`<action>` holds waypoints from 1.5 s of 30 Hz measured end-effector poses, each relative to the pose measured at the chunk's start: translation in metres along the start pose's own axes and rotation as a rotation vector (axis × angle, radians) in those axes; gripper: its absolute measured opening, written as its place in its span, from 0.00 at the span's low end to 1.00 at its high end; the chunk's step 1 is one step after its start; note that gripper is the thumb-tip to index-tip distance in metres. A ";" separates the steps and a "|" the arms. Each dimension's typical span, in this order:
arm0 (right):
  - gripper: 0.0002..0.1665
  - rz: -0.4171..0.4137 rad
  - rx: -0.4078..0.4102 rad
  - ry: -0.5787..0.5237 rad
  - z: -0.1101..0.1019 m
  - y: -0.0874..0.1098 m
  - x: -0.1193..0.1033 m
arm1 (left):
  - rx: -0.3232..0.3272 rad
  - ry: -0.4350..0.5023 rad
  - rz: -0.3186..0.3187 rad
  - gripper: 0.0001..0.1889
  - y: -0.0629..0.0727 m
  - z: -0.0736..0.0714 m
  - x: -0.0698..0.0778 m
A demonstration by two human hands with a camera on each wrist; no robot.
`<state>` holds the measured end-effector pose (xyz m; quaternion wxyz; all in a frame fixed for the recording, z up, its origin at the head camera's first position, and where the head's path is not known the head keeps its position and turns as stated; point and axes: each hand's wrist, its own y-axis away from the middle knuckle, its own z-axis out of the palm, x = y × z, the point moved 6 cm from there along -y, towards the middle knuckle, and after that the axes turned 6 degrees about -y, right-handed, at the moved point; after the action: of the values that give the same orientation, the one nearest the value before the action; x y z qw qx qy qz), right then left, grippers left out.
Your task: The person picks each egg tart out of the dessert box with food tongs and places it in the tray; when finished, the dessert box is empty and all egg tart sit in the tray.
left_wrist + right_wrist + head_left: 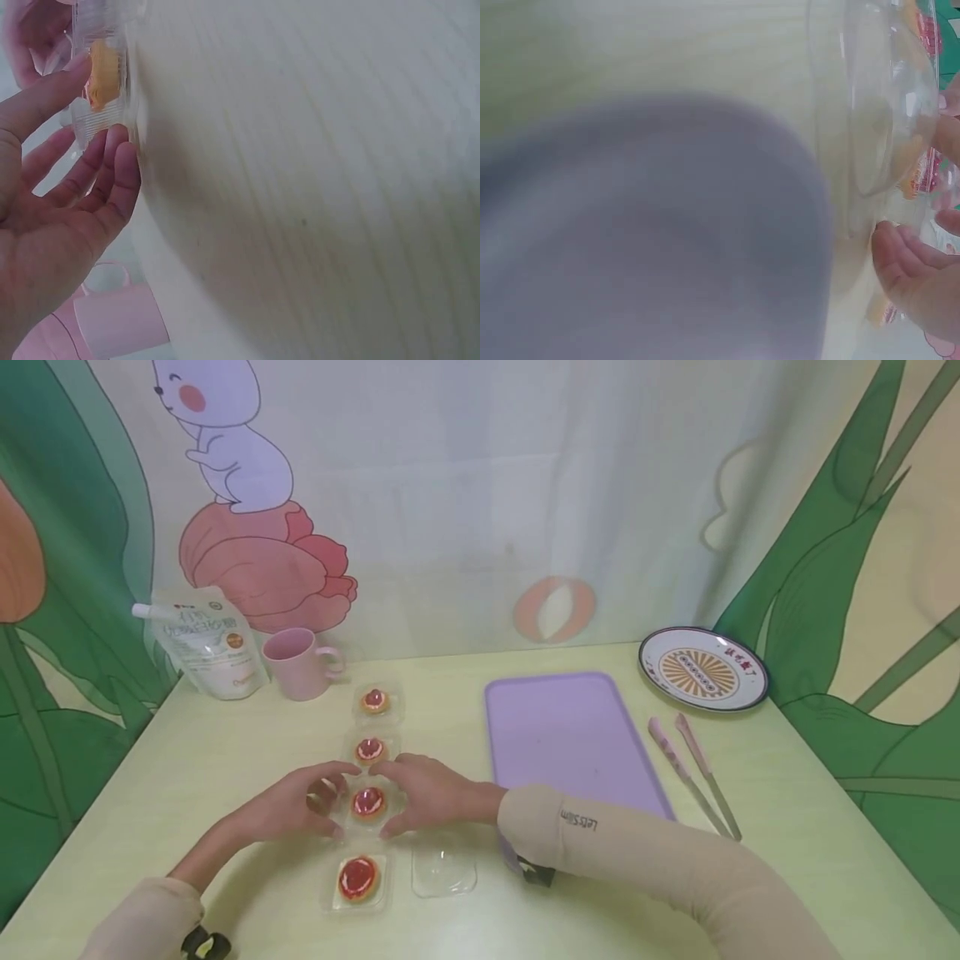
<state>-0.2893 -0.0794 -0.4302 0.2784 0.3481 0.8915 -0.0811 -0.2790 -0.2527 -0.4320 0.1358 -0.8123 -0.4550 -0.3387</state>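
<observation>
On the table (262,902), the left hand (292,802) has its grip clamped on the clear box (364,827) of the second-nearest tart (368,804); the right hand (433,793) flanks it, grip hard to tell.

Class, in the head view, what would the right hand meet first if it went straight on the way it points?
Probably the clear plastic container around the red-topped tart between right hand and left hand; depth leaves contact unclear.
</observation>
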 end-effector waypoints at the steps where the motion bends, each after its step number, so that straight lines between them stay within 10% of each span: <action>1: 0.49 -0.003 0.010 -0.006 -0.001 0.001 0.000 | 0.010 0.000 -0.001 0.38 0.000 -0.001 0.002; 18: 0.46 -0.080 0.071 -0.209 -0.059 0.016 -0.007 | 0.256 0.113 0.098 0.36 -0.011 -0.019 0.046; 45: 0.39 -0.251 0.177 -0.054 -0.087 0.027 -0.026 | 0.339 0.242 0.055 0.33 -0.026 -0.014 0.056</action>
<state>-0.2946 -0.0448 -0.3421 0.2584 0.2549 0.9095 -0.2027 -0.2868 -0.2094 -0.3867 0.3334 -0.7433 -0.4635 -0.3485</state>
